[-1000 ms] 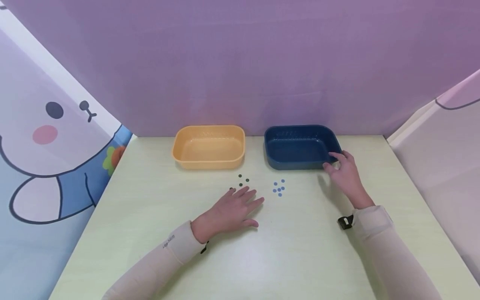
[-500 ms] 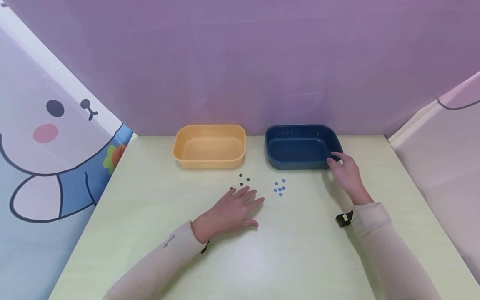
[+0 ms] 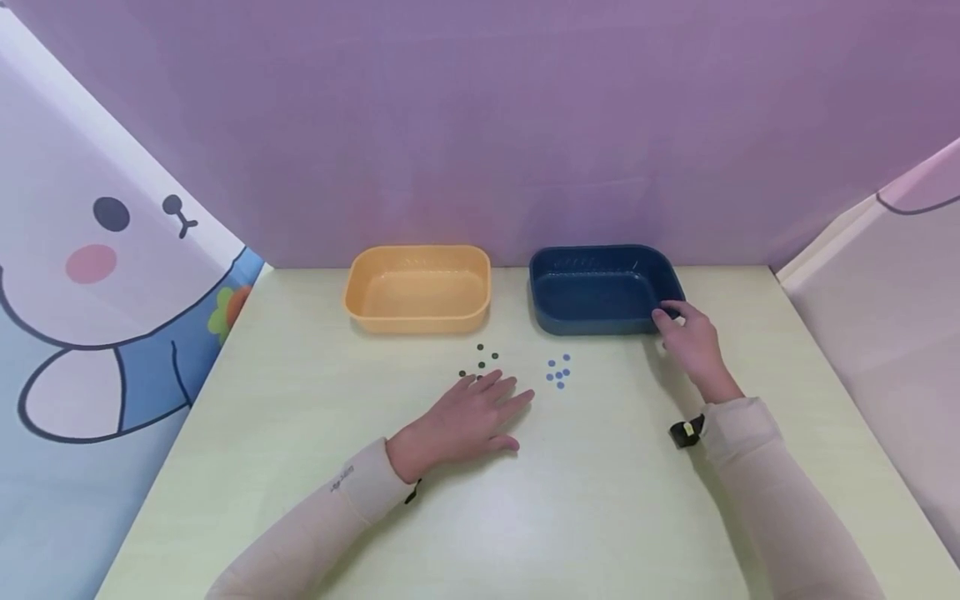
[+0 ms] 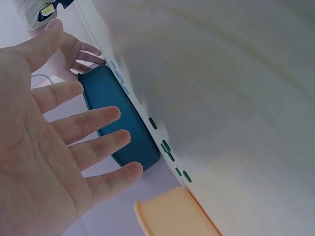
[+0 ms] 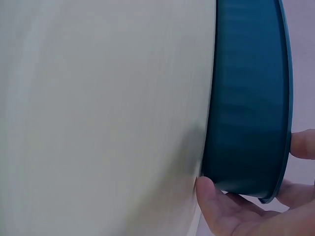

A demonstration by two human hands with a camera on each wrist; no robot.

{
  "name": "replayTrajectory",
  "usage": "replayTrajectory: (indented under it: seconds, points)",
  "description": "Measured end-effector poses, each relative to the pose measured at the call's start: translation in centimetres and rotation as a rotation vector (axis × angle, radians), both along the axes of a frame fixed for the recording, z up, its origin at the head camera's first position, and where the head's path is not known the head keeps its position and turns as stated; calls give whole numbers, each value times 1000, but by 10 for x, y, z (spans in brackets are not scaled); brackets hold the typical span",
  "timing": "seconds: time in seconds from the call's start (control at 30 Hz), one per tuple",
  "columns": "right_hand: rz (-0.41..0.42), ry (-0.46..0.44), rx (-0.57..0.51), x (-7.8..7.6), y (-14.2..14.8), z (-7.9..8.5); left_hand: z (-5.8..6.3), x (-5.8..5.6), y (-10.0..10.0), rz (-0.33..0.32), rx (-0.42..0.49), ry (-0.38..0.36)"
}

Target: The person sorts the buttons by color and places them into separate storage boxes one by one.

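My right hand [image 3: 693, 343] grips the front right corner of a dark blue tray [image 3: 596, 324]. In the right wrist view, its fingers lie around the corner of the blue tray [image 5: 251, 98], at the rim and low on the outer wall. My left hand [image 3: 461, 422] is held palm down with fingers spread, holding nothing. Just beyond its fingertips lie several small dark green discs [image 3: 482, 365], some partly hidden by the fingers. To their right is a cluster of several small light blue discs [image 3: 558, 375], between the two hands.
A yellow-orange tray [image 3: 420, 325] stands at the back of the pale table [image 3: 585, 500], left of the blue one with a gap between. A purple cloth [image 3: 480, 125] rises behind both trays. A printed cartoon cloth [image 3: 90, 333] hangs at the left side.
My right hand's fingers have drawn together and closed on the blue tray's corner. The left hand has barely moved. Discs and trays stay where they were on the table.
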State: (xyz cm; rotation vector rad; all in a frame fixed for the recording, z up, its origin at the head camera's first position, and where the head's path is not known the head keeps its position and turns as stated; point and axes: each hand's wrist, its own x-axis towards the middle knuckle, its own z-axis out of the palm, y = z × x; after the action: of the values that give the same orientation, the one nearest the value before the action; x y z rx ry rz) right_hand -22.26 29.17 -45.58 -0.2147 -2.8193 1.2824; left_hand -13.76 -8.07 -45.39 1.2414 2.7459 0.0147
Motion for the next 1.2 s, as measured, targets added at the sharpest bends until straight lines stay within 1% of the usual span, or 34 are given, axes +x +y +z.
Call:
replayTrajectory:
  seconds: [0.23, 0.53, 0.73, 0.83, 1.0, 1.07, 1.2]
  points:
    - [-17, -46, -33, 1, 1, 2, 1, -1, 2, -13, -12, 27]
    - [-22, -33, -31, 10, -4, 5, 1, -4, 5, -25, -25, 40]
    - [-24, -44, -30, 12, -5, 3, 2, -8, 9, -33, -16, 45]
    - [-24, -48, -14, 11, -4, 1, 2, -14, 13, -43, 1, 58]
    - [-27, -46, -14, 11, -5, 1, 3, -30, 22, -78, 39, 115]
    - [-26, -50, -17, 11, -6, 1, 2, -36, 25, -84, 59, 119]
    - [-22, -51, -14, 11, -5, 1, -3, -52, 33, -86, 107, 103]
